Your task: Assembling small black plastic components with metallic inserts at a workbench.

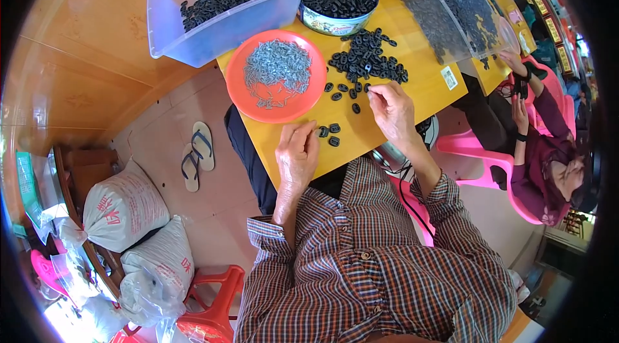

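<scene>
My left hand [298, 155] is closed at the table's near edge, its fingertips at a small black oval plastic piece [324, 131]. Two more such pieces lie just right of it. Thumb and fingers of my right hand [393, 113] are pinched together at another black oval piece [367, 87], beside the loose ones. Beyond my hands spreads a pile of black oval pieces [367, 56]. A round red plate [233, 78] to the left holds many small silvery metal pins [277, 67].
Behind the plate stand a clear plastic bin [225, 37] and a round tin [335, 26], both with black pieces. Another clear bin [445, 40] is at the right, near a seated person [548, 143] on a pink chair [477, 153]. White sacks [126, 207] and sandals [202, 146] lie at left.
</scene>
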Available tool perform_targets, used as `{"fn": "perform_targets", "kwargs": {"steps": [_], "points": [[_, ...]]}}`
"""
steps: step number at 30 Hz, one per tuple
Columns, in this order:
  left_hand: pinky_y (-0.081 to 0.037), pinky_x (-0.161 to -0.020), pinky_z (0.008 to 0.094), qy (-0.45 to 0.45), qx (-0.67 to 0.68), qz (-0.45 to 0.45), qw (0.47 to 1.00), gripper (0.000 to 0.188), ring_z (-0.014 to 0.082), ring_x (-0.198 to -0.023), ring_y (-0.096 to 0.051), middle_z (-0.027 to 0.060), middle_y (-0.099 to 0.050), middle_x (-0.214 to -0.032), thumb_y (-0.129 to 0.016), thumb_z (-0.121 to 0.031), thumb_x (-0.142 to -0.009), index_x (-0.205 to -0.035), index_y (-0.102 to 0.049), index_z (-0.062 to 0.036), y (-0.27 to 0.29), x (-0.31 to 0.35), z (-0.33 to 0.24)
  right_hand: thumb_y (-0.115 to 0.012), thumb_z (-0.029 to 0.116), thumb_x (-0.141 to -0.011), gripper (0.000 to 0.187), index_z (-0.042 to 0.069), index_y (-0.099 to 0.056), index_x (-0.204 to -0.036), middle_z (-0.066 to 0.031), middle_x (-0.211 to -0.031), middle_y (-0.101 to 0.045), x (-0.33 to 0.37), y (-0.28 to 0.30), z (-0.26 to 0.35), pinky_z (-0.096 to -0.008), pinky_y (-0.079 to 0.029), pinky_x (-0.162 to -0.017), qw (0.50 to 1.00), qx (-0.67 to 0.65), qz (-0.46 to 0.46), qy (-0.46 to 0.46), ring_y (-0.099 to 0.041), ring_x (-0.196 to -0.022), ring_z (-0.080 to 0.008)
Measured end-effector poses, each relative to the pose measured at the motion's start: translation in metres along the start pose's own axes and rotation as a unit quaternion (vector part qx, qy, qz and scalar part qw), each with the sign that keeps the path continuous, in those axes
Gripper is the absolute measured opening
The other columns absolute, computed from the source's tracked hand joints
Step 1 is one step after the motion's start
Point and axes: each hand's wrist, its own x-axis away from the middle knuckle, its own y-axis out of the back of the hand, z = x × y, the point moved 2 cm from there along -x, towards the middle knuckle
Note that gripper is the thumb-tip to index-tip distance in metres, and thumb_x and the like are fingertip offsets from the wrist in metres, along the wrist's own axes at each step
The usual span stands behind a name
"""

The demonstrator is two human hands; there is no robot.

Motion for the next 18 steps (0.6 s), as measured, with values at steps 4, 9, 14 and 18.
{"fn": "perform_targets", "kwargs": {"steps": [4, 9, 14, 18], "points": [[-0.047, -0.056, 0.0248, -0.009, -0.005, -0.007, 1.0, 0.017, 0.0137, -0.061, -0.058, 0.0091, -0.06, -0.084, -0.066, 0.002, -0.078, -0.095, -0.067, -0.0004, 0.001, 0.001, 0.002, -0.068, 0.006, -0.08, 0.01, 0.004, -0.063, -0.088, -0.0093, -0.079, -0.059, -0.021, -0.023, -0.001, -0.031, -0.047, -0.051, 0.997, 0.071, -0.003, 0.027, -0.06, -0.057, -0.0201], [-0.05, -0.058, 0.0302, -0.006, 0.007, -0.006, 1.0, 0.017, 0.0216, -0.066, -0.061, 0.0115, -0.06, -0.086, -0.065, 0.002, -0.078, -0.095, -0.066, -0.0006, 0.003, 0.0, 0.0, -0.069, 0.01, -0.08, 0.01, 0.004, -0.064, -0.086, -0.0085, -0.075, -0.057, -0.029, -0.035, 0.003, -0.0328, -0.047, -0.052, 0.987, 0.148, 0.054, 0.026, -0.06, -0.059, -0.0223], [-0.052, -0.061, 0.0345, 0.011, 0.021, 0.009, 1.0, 0.017, 0.028, -0.071, -0.063, 0.0132, -0.059, -0.088, -0.065, 0.001, -0.078, -0.095, -0.065, -0.0007, 0.004, -0.001, 0.001, -0.066, 0.012, -0.083, 0.011, 0.005, -0.067, -0.091, -0.0073, -0.077, -0.06, -0.029, -0.035, -0.006, -0.029, -0.046, -0.053, 0.998, 0.025, 0.049, 0.009, -0.058, -0.057, -0.017], [-0.049, -0.058, 0.0287, 0.01, 0.032, -0.011, 0.999, 0.017, 0.0206, -0.063, -0.061, 0.0108, -0.06, -0.085, -0.065, 0.001, -0.078, -0.095, -0.066, -0.0012, 0.004, -0.001, 0.004, -0.063, 0.015, -0.088, 0.017, 0.001, -0.068, -0.097, -0.0012, -0.078, -0.064, -0.03, -0.026, 0.003, -0.0186, -0.042, -0.053, 0.894, -0.289, 0.156, -0.303, -0.055, -0.059, -0.0059]]}}
